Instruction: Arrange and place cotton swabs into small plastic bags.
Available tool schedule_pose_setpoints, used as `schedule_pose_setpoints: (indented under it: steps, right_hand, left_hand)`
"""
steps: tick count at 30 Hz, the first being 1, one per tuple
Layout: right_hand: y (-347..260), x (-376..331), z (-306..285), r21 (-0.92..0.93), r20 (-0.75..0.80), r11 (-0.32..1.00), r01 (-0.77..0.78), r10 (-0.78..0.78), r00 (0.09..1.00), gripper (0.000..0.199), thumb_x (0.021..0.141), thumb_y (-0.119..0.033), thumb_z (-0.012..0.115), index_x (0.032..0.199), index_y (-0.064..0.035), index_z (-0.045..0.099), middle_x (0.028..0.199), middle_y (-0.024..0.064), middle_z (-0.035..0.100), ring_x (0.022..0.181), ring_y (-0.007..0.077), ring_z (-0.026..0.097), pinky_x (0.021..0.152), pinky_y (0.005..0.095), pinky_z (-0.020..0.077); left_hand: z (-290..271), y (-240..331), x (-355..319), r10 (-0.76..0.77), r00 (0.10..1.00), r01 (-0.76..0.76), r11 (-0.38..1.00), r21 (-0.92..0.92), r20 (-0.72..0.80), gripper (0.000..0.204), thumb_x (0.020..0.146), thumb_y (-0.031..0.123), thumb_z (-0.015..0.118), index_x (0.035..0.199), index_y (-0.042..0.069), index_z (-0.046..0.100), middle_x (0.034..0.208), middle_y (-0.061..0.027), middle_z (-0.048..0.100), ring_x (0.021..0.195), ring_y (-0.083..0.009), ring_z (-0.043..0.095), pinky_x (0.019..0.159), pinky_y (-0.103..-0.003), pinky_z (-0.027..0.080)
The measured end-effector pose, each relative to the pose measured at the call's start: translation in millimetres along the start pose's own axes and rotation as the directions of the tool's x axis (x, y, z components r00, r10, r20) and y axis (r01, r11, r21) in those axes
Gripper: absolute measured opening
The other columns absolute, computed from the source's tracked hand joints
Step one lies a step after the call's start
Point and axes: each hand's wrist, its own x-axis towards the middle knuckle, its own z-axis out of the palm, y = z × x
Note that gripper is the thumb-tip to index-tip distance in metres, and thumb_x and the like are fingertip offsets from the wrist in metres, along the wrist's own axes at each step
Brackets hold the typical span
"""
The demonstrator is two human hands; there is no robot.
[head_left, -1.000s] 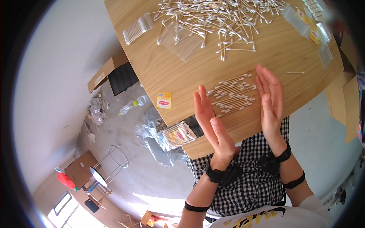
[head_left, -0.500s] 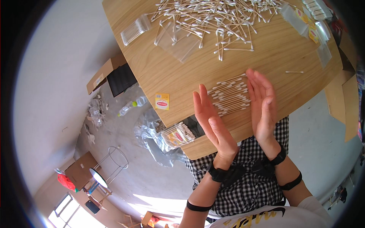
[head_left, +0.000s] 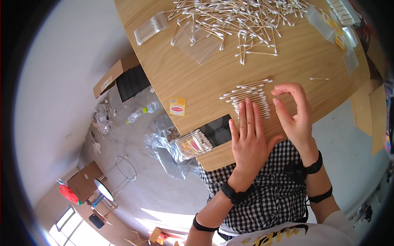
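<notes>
Plastic bottle [head_left: 134, 117] on grey floor [head_left: 164, 199], round stool [head_left: 103, 189], bright window [head_left: 76, 231]

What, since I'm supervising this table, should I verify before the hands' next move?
1. Swab ends aligned in the small group: not ok; upper swabs jut out past the others.
2. Group apart from the large swab pile: ok; bare tabletop lies between.
3. Left hand pressing on the swabs: cannot tell; its fingers overlap the lower ones.
4. Right hand free: ok; thumb and index finger apart, no swab visible between them.
5. Full swab count in the group: cannot tell; the left hand hides some.
</notes>
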Motion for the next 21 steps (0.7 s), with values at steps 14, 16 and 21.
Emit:
schedule_pose_setpoints:
  steps: [14, 16, 21]
  right_hand:
    - [-23.7, 38.3, 9.4, -0.411, 0.475, 0.737, 0.537, -0.330, 0.816, 0.020, 0.070, -0.006, 0.066, 0.088, -0.0036, 0.058, 0.078, 0.0046, 0.061, 0.083, 0.0216, 0.059, 0.079, 0.0332, 0.0466]
    - [-27.3, 41.1, 11.4, -0.433, 0.500, 0.707, 0.559, -0.327, 0.802, 0.017, 0.072, -0.008, 0.064, 0.087, -0.0037, 0.058, 0.077, 0.0048, 0.061, 0.083, 0.0212, 0.059, 0.079, 0.0328, 0.0467]
    - [-21.6, 41.5, -7.2, -0.577, 0.506, 0.611, 0.542, -0.254, 0.824, 0.014, 0.071, -0.004, 0.064, 0.082, -0.0047, 0.056, 0.076, 0.0060, 0.060, 0.081, 0.0241, 0.058, 0.079, 0.0336, 0.0463]
  left_hand:
    - [14.3, 2.3, -12.6, 0.007, 0.999, -0.004, 0.998, 0.063, -0.046, 0.103, 0.084, 0.069, 0.052, 0.147, -0.009, 0.031, 0.157, -0.0220, 0.029, 0.148, -0.0337, 0.024, 0.118, -0.052, 0.018]
    - [15.3, 2.0, -12.7, 0.021, 0.998, -0.016, 0.996, 0.088, -0.055, 0.103, 0.083, 0.069, 0.053, 0.147, -0.009, 0.031, 0.156, -0.0225, 0.029, 0.147, -0.0345, 0.024, 0.118, -0.052, 0.020]
    - [16.2, 2.2, -10.1, 0.032, 0.998, -0.028, 0.996, 0.082, -0.054, 0.105, 0.083, 0.070, 0.052, 0.147, -0.009, 0.030, 0.156, -0.0235, 0.029, 0.147, -0.0351, 0.024, 0.117, -0.053, 0.020]
